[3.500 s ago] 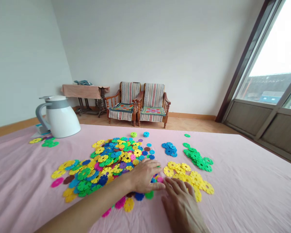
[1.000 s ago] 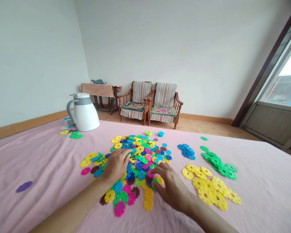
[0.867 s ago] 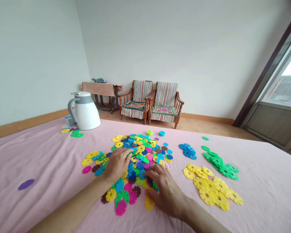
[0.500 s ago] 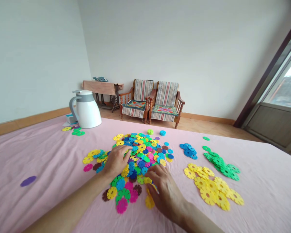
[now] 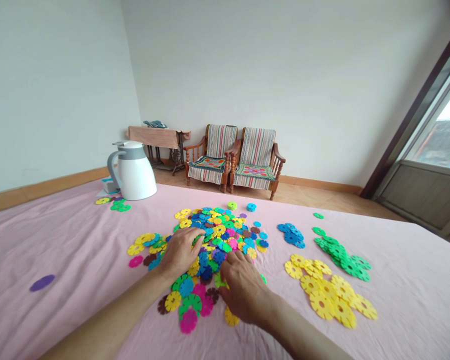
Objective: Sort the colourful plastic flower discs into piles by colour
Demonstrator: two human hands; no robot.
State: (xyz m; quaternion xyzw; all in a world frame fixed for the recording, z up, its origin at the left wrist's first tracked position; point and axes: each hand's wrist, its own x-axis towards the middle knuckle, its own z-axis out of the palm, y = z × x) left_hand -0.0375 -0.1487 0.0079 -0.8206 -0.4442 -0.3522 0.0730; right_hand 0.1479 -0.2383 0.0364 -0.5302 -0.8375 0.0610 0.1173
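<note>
Many flat, notched plastic discs in mixed colours form a loose pile (image 5: 219,230) on the pink cloth (image 5: 78,300). At the pile's left side rests my left hand (image 5: 182,252), its thumb apart from the bent fingers; green discs show in the gap, and I make out no firm hold. Over the near right part of the pile is my right hand (image 5: 243,285), fingers bent down among the discs and thumb set apart. Its fingertips are partly hidden. Just below its thumb lies a yellow disc (image 5: 231,316); a magenta disc (image 5: 188,320) lies at the pile's near edge.
On the right are groups of yellow discs (image 5: 328,292), green discs (image 5: 341,257) and blue discs (image 5: 291,235). A white jug (image 5: 137,175) stands at the far left. One purple disc (image 5: 42,283) lies apart. Two chairs (image 5: 255,165) stand beyond the cloth.
My right hand has shifted slightly forward and left over the pile, covering the yellow disc seen earlier by its thumb. My left hand has barely moved.
</note>
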